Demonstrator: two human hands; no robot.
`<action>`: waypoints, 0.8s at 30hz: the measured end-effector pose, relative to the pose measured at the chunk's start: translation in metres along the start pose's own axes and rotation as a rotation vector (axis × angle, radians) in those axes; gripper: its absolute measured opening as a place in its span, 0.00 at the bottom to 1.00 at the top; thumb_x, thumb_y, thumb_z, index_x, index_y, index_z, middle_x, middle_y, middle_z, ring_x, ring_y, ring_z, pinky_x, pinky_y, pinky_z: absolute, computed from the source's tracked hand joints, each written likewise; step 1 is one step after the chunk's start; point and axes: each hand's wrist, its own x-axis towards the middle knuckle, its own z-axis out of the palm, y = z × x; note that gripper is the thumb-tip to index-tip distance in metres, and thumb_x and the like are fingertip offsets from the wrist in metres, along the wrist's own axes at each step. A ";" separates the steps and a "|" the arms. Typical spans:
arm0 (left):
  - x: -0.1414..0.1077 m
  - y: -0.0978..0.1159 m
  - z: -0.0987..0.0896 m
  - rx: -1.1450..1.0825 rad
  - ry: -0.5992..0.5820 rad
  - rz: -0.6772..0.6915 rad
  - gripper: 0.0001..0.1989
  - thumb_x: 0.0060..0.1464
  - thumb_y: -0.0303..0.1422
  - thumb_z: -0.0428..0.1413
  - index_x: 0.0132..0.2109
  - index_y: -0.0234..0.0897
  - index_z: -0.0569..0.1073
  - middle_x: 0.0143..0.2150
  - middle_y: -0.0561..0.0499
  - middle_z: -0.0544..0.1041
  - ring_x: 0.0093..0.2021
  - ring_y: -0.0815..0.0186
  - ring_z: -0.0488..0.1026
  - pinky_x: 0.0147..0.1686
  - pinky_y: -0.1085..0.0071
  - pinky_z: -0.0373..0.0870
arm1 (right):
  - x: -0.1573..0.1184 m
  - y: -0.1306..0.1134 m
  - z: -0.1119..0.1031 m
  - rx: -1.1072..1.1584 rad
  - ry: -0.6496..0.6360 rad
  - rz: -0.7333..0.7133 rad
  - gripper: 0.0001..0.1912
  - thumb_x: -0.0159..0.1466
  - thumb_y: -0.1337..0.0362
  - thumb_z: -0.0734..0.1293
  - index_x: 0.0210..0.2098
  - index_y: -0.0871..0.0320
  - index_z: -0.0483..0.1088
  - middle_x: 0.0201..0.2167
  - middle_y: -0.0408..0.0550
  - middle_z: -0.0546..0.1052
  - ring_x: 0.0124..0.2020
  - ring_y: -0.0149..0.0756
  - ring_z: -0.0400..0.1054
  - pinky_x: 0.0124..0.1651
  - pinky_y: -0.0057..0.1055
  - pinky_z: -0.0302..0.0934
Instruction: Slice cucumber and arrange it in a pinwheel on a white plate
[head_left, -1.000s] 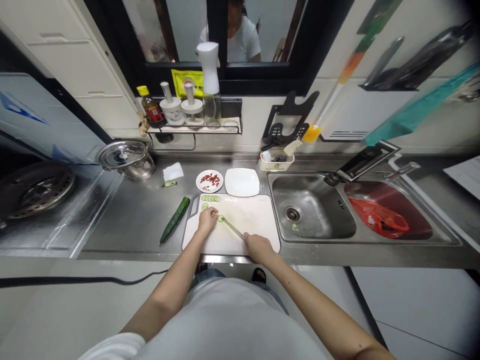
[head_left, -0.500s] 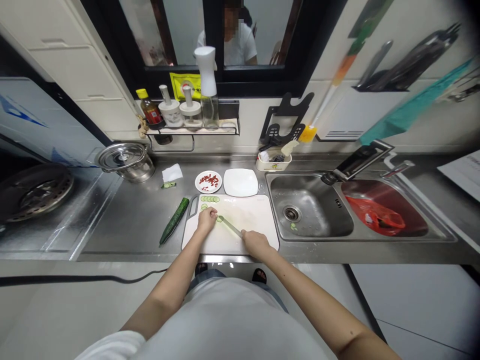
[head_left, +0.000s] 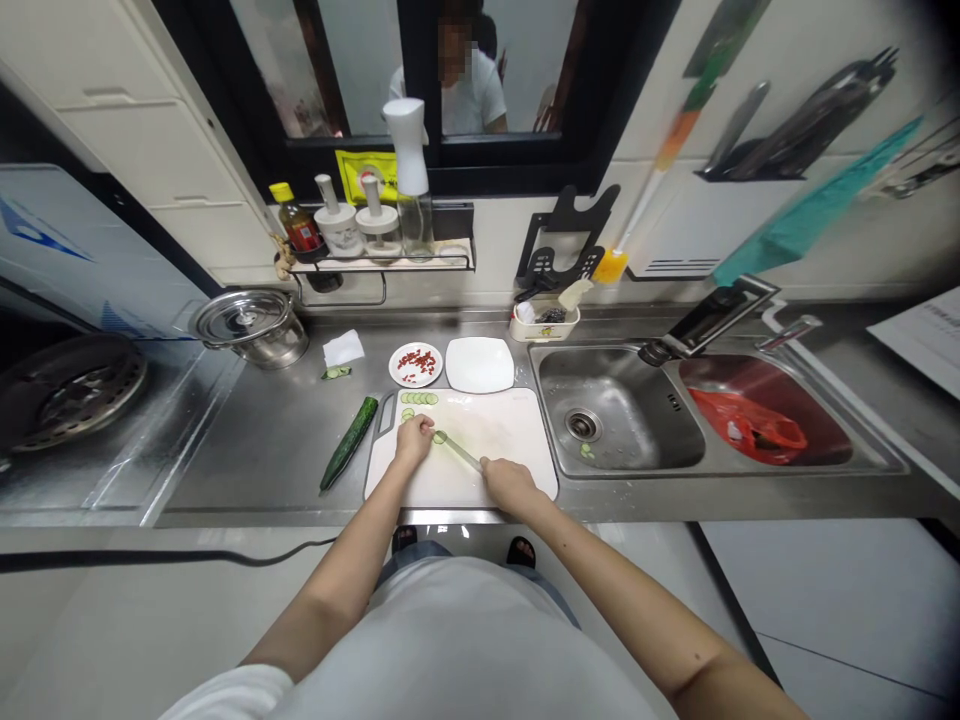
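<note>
- The right hand point(head_left: 510, 486) grips a knife point(head_left: 460, 452) over the cutting board point(head_left: 491, 420).
- The left hand point(head_left: 413, 440) curls above the board, its hold unclear.
- Cucumber slices point(head_left: 419, 398) line the board's far-left corner.

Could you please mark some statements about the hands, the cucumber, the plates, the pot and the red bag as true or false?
1. The right hand holds the knife. True.
2. The whole cucumber lies on the cutting board. False: it lies on the counter, left of the cutting board.
3. The plate with red pieces is left of the bare white plate. True.
4. The pot has no lid. False: a lid covers it.
5. The red bag is in the left sink basin. False: it is in the right basin.
</note>
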 end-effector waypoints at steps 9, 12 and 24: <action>-0.001 -0.001 -0.001 -0.023 -0.002 0.014 0.10 0.51 0.22 0.54 0.38 0.36 0.78 0.35 0.49 0.79 0.38 0.64 0.75 0.43 0.71 0.68 | 0.001 0.003 0.003 -0.004 0.005 -0.011 0.17 0.66 0.73 0.53 0.50 0.61 0.67 0.43 0.60 0.77 0.45 0.43 0.73 0.42 0.35 0.63; -0.001 -0.001 -0.001 -0.026 -0.008 0.009 0.10 0.50 0.23 0.54 0.38 0.36 0.78 0.33 0.50 0.79 0.38 0.64 0.75 0.43 0.71 0.68 | 0.000 0.002 0.000 -0.001 -0.011 -0.004 0.18 0.66 0.73 0.53 0.50 0.61 0.67 0.43 0.59 0.77 0.46 0.42 0.72 0.42 0.33 0.63; 0.000 -0.001 -0.002 -0.008 -0.020 0.005 0.10 0.51 0.23 0.55 0.38 0.36 0.78 0.33 0.50 0.79 0.36 0.65 0.75 0.42 0.71 0.68 | 0.004 0.005 0.007 -0.027 0.027 -0.027 0.18 0.65 0.74 0.53 0.50 0.62 0.68 0.42 0.59 0.77 0.44 0.44 0.73 0.40 0.34 0.64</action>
